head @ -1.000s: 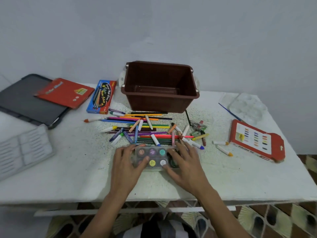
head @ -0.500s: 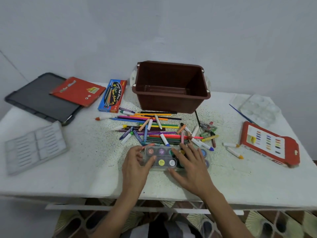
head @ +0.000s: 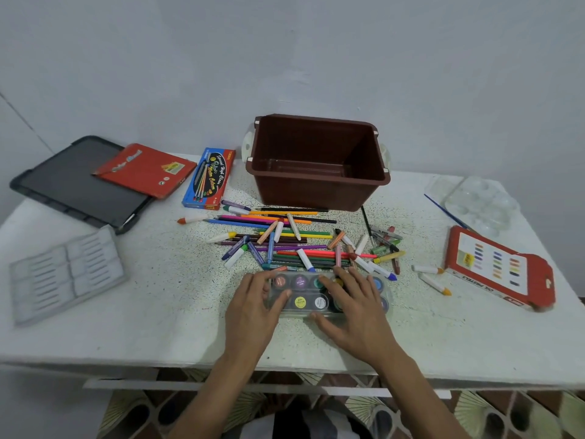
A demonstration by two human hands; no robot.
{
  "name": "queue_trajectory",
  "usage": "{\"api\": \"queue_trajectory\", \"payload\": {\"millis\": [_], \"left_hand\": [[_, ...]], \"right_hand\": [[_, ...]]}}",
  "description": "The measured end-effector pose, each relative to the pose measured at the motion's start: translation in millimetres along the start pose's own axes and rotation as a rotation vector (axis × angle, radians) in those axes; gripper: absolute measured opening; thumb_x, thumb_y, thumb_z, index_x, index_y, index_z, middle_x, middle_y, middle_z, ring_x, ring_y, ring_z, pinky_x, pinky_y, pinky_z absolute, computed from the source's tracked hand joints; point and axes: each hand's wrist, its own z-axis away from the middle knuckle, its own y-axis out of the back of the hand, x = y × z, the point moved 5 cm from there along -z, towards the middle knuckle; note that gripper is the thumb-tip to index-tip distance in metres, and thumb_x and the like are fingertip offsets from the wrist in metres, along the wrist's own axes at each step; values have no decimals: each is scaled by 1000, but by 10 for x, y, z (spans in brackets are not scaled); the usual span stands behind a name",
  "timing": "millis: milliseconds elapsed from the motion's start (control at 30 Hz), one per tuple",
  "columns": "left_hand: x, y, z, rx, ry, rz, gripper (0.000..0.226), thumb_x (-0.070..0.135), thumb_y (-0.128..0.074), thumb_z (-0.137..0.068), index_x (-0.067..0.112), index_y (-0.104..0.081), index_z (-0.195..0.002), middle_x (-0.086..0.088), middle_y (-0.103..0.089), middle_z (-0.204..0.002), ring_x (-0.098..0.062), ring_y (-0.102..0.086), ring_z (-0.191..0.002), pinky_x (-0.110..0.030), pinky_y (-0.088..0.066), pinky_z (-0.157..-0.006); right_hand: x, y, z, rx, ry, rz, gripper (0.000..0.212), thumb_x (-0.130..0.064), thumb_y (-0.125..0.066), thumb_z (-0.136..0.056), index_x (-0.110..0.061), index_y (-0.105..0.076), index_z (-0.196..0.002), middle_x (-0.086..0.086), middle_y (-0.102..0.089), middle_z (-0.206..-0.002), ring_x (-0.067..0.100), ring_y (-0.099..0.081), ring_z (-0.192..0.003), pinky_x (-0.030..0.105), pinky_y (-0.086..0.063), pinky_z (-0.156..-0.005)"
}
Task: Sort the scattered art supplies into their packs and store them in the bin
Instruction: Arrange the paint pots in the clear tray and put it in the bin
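Barely started, by my reckoning: the brown plastic bin (head: 316,191) at the back of the white speckled table (head: 158,327) holds nothing that I can see, and nearly everything lies loose. My left hand (head: 254,304) and my right hand (head: 356,312) both lie on top of the clear plastic paint case with round colour pans (head: 308,302). It sits flat near the table's front edge, just in front of the heap of coloured pencils and crayons (head: 285,240). My right fingers are spread straight across the lid, thumb at the near rim. My left fingers are lightly bent over the left end, resting on it rather than clasping it, as far as I can tell. I take it I am pressing the case closed, which would make it the first thing ready for the bin. The heap has yet to be split between the blue cardboard pencil box (head: 209,179), the flat red card pack (head: 145,169) and the red oil-pastel box (head: 500,267), near which two white crayons with orange tips (head: 432,282) lie apart. The grey moulded insert tray (head: 63,274), the clear plastic palette (head: 478,201) and the thin blue brush (head: 443,210) wait too.
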Motion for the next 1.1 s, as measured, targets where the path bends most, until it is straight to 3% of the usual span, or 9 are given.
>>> {"api": "queue_trajectory", "payload": {"millis": [100, 167, 233, 333, 467, 633, 867, 1000, 1100], "left_hand": [[32, -2, -66, -23, -91, -95, 32, 34, -73, -82, 23, -61, -109, 6, -54, -106, -12, -53, -94, -21, -42, -73], [99, -15, -131, -68, -182, -179, 34, 32, -69, -81, 25, -59, -113, 3, -51, -122, -16, -45, -111, -31, -43, -88], [191, -37, -205, -224, -254, -235, 43, 33, -64, -85, 28, -53, -126, 5, -43, -138, -15, -36, -126, -36, -37, -102], [273, -71, -255, -530, -356, -327, 65, 42, -57, -89, 32, -31, -148, 10, -31, -151, -12, -23, -137, -39, -25, -115], [304, -78, -285, -743, -379, -534, 91, 54, -64, -82, 33, -13, -154, 7, -16, -159, -17, -12, -143, -38, -11, -118], [357, -121, -339, -704, -395, -568, 89, 45, -69, -84, 30, -16, -154, 4, -28, -153, -19, -22, -138, -37, -20, -115], [506, -81, -474, -887, -320, -641, 96, 39, -76, -79, 28, -17, -154, -1, -30, -148, -22, -23, -136, -37, -26, -112], [754, 103, -708, -940, -279, -580, 93, 46, -80, -74, 30, -28, -149, 5, -38, -142, -16, -30, -131, -36, -30, -109], [974, 240, -970, -934, -293, -541, 88, 49, -81, -72, 29, -34, -145, 7, -43, -134, -14, -36, -122, -33, -34, -105]], "right_hand": [[46, 45, -12, -81, 21, 37, 73, -73, -41, -83, -39, -34, -147, 4, -32, -157, 30, -23, -146, 55, -22, -117], [93, 123, -37, -174, 1, 86, 81, -75, -43, -80, -45, -15, -150, 8, -19, -161, 32, -8, -149, 54, -17, -117], [177, 205, -61, -277, -39, 144, 90, -75, -50, -81, -48, 0, -151, 5, -5, -164, 30, 2, -150, 51, -9, -119], [294, 368, -99, -363, -56, 187, 98, -72, -56, -80, -48, 8, -151, 3, -11, -163, 31, -10, -148, 50, -15, -120], [359, 485, -145, -428, -30, 213, 102, -64, -62, -81, -38, 4, -154, 1, -27, -156, 27, -29, -139, 43, -31, -113], [285, 474, -226, -498, 7, 310, 98, -59, -63, -83, -28, -4, -156, 4, -32, -152, 28, -36, -131, 42, -37, -108], [242, 624, -313, -549, 34, 325, 98, -58, -70, -75, -23, -21, -151, -1, -45, -142, 24, -44, -120, 36, -43, -98], [271, 920, -443, -565, 41, 250, 82, -66, -72, -67, -29, -44, -134, -7, -55, -119, 17, -49, -111, 32, -46, -87], [265, 1223, -643, -531, 62, 228, 75, -70, -72, -64, -30, -51, -123, -9, -57, -111, 14, -52, -102, 32, -49, -85]]}}
